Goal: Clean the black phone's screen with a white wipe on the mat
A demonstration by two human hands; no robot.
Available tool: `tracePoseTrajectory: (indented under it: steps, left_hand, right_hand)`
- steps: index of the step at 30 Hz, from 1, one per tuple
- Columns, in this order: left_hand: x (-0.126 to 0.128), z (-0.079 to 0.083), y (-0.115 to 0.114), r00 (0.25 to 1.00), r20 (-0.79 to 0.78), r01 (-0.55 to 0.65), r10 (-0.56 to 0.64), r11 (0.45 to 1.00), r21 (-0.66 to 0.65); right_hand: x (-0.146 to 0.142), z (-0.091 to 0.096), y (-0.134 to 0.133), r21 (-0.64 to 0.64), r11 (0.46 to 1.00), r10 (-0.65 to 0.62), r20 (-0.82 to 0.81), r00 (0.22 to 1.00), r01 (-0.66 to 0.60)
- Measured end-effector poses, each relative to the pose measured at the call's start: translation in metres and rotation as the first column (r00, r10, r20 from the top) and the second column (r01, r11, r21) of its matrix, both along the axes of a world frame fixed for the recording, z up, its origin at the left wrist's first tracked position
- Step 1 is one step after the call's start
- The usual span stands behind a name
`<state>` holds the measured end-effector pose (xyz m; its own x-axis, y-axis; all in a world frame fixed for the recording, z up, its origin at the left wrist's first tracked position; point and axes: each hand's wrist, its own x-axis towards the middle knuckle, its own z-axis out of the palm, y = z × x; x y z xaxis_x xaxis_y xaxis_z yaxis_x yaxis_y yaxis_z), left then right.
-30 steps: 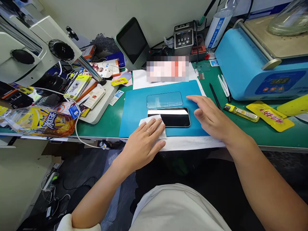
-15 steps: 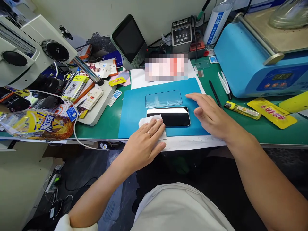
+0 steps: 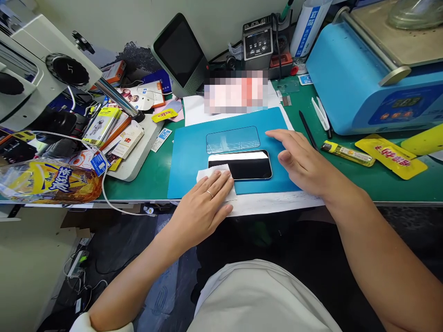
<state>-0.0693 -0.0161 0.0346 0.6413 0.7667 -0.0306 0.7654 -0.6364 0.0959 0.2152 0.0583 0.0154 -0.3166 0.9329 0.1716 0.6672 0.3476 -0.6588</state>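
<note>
A black phone (image 3: 247, 165) lies screen up on a blue mat (image 3: 188, 157), with a clear screen protector (image 3: 232, 139) just behind it. My left hand (image 3: 202, 207) lies flat on a white wipe (image 3: 204, 175) at the phone's left end, fingers stretched out. My right hand (image 3: 299, 161) rests on the mat at the phone's right end, fingers extended and a little apart, holding nothing.
A microscope (image 3: 41, 74) and a heap of packets stand at the left. A small black screen (image 3: 180, 53) and a soldering station (image 3: 258, 44) sit at the back. A blue machine (image 3: 367, 87), tweezers (image 3: 320, 113), a lighter (image 3: 348, 153) and yellow packets (image 3: 392, 157) are at the right.
The view has tilted slightly, shifting everything up and left in the picture. Both hands stay where they were on the wipe and beside the phone.
</note>
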Motion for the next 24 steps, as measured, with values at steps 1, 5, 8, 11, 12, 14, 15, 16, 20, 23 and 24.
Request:
tracePoseTrajectory:
  steps: [1, 5, 8, 11, 12, 14, 15, 16, 20, 23, 24]
  left_hand:
    - [0.0004, 0.0000, -0.0001, 1.000, -0.001, 0.000, 0.001, 1.000, 0.004]
    - [0.0025, -0.0003, 0.0001, 1.000, 0.007, 0.006, -0.006, 1.000, 0.010]
    - [0.0026, -0.0010, 0.0002, 1.000, -0.003, 0.009, -0.009, 1.000, 0.013]
    - [0.0019, -0.0024, 0.0001, 1.000, -0.016, 0.010, -0.010, 0.999, 0.033]
    - [0.0017, -0.0027, 0.0000, 1.000, -0.015, 0.011, -0.011, 0.999, 0.038]
    - [0.0016, -0.0031, -0.0002, 1.000, -0.007, 0.009, -0.008, 0.999, 0.038]
    - [0.0017, -0.0032, -0.0002, 1.000, -0.003, 0.006, -0.006, 0.999, 0.037]
    - [0.0019, -0.0031, -0.0003, 1.000, -0.002, 0.007, -0.007, 0.999, 0.039]
    - [0.0024, -0.0034, -0.0004, 1.000, -0.015, 0.016, -0.015, 0.998, 0.053]
    - [0.0021, -0.0042, -0.0004, 1.000, -0.007, 0.007, -0.007, 0.999, 0.048]
    - [0.0020, -0.0045, -0.0004, 1.000, -0.004, 0.006, -0.005, 0.999, 0.048]
  right_hand:
    - [-0.0004, 0.0010, -0.0003, -0.004, 1.000, 0.003, 0.003, 1.000, -0.003]
    - [-0.0015, 0.0035, -0.0004, 0.003, 1.000, -0.002, 0.010, 1.000, 0.002]
    - [-0.0017, 0.0044, -0.0002, 0.001, 1.000, -0.006, 0.014, 1.000, 0.006]
    - [-0.0019, 0.0051, -0.0003, 0.009, 1.000, -0.006, 0.017, 1.000, 0.006]
    - [-0.0020, 0.0052, -0.0003, 0.014, 1.000, -0.005, 0.017, 1.000, 0.005]
    - [-0.0023, 0.0053, -0.0005, 0.022, 1.000, -0.001, 0.017, 1.000, 0.000]
    - [-0.0023, 0.0053, -0.0006, 0.023, 1.000, 0.002, 0.017, 1.000, -0.003]
    - [-0.0024, 0.0052, -0.0006, 0.021, 1.000, 0.005, 0.017, 1.000, -0.005]
    - [-0.0024, 0.0044, -0.0008, 0.008, 1.000, -0.001, 0.009, 1.000, 0.000]
    - [-0.0021, 0.0036, -0.0007, 0.001, 1.000, -0.005, 0.000, 1.000, 0.005]
    - [-0.0019, 0.0034, -0.0006, -0.001, 1.000, -0.005, 0.000, 1.000, 0.005]
